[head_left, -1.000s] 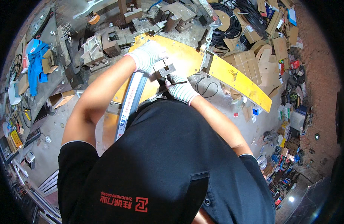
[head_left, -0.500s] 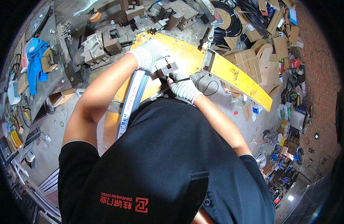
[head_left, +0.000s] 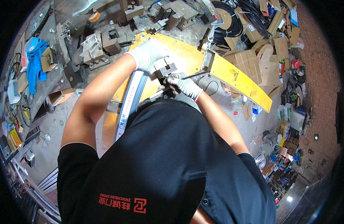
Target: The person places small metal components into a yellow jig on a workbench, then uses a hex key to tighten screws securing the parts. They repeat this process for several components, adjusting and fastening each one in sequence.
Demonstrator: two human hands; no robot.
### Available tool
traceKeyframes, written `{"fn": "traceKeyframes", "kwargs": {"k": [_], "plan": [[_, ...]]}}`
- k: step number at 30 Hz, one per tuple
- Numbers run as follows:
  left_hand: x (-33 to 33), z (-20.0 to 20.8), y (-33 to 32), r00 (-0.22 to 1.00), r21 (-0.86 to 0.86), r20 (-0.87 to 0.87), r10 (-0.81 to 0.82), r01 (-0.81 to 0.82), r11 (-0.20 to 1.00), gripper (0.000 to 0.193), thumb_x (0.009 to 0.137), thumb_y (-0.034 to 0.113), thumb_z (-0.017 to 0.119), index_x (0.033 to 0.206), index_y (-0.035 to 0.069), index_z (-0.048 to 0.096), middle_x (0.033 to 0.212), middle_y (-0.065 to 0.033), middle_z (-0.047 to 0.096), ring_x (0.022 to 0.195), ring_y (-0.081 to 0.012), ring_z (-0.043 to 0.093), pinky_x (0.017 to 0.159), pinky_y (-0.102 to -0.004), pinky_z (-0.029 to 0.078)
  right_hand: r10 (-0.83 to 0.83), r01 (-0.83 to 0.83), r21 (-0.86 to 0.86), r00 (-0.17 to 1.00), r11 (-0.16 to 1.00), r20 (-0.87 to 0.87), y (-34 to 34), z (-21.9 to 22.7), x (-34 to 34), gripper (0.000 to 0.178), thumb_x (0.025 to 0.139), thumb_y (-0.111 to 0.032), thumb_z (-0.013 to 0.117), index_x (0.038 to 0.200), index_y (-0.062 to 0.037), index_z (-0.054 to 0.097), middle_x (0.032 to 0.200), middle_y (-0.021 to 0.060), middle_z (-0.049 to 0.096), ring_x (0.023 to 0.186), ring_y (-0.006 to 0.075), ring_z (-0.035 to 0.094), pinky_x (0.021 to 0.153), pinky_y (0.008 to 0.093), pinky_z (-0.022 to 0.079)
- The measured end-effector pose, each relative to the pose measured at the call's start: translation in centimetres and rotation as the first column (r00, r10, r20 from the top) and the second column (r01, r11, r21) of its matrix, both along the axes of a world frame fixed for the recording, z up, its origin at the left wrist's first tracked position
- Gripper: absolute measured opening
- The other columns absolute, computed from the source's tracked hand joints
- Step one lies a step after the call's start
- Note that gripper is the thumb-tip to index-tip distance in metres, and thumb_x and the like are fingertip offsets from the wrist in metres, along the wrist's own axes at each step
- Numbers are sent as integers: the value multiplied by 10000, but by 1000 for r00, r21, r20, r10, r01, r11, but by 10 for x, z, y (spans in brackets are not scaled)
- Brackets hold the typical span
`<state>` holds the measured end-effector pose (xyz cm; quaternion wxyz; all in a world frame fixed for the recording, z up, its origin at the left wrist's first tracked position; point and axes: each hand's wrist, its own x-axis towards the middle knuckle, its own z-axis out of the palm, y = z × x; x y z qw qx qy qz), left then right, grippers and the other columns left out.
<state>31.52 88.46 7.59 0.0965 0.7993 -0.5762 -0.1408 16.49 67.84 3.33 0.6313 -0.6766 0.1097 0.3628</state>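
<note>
My left hand [head_left: 151, 56], in a white striped glove, lies over the upper end of a long grey-blue aluminium profile [head_left: 131, 100]. Its fingers curl there, partly lost in glare. Just right of it sits a notched steel block [head_left: 167, 69] above a yellow machine plate [head_left: 183, 52]. My right hand [head_left: 186, 86], gloved alike, is below and right of the block. Its fingers are bent together against the dark parts under the block; what they grip is hidden. A thin dark rod [head_left: 196, 74] passes beside this hand toward the bracket on the plate.
A yellow arm [head_left: 243, 80] extends to the right from a metal bracket [head_left: 208, 60]. Steel fixtures [head_left: 110, 43] crowd the bench beyond my hands. Black cable coils [head_left: 228, 26] and cardboard [head_left: 246, 63] lie at the far right. Blue cloth [head_left: 37, 61] hangs at the left.
My right hand has shifted slightly up and left, closer under the steel block. The thin dark rod beside it shows at a different angle. My left hand has hardly moved.
</note>
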Motion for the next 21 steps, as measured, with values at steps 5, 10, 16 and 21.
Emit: {"fn": "traceKeyframes", "kwargs": {"k": [5, 10, 16, 21], "plan": [[1, 2, -1, 999, 13, -50, 5, -4, 1000, 854, 505, 320, 901, 1284, 113, 621, 1140, -130, 639, 1091, -338, 597, 992, -458, 434, 0, -2, 64, 999, 998, 36, -5, 5, 0, 168, 995, -202, 630, 1046, -53, 691, 809, -9, 647, 726, 88, 559, 636, 259, 496], [-13, 9, 16, 992, -202, -17, 122, -123, 972, 981, 532, 312, 900, 1417, 93, 538, 1336, -186, 572, 1289, -355, 515, 1162, -480, 327, -22, 22, 4, 974, 1000, 226, -17, 33, -5, 324, 1031, -362, 602, 1005, -51, 691, 763, 37, 669, 650, 109, 619, 551, 251, 495], [-49, -6, 64, 743, -412, -306, 596, -667, 620, 954, 690, 303, 864, 1481, -12, 433, 1468, -243, 480, 1375, -413, 445, 1183, -454, 319, 58, -58, -10, 986, 998, 155, -29, 39, 3, 288, 1049, -300, 581, 1052, -37, 696, 815, 9, 659, 710, 84, 588, 655, 251, 515], [-71, -42, 44, 197, -1, -458, 867, -975, 220, 444, 994, 208, 647, 1333, -64, 558, 984, -95, 652, 808, -182, 621, 778, -341, 543, 115, -129, 64, 976, 989, 187, -31, 31, 9, 278, 1062, -156, 507, 1211, -7, 689, 898, -9, 677, 753, 74, 554, 705, 257, 508]]}}
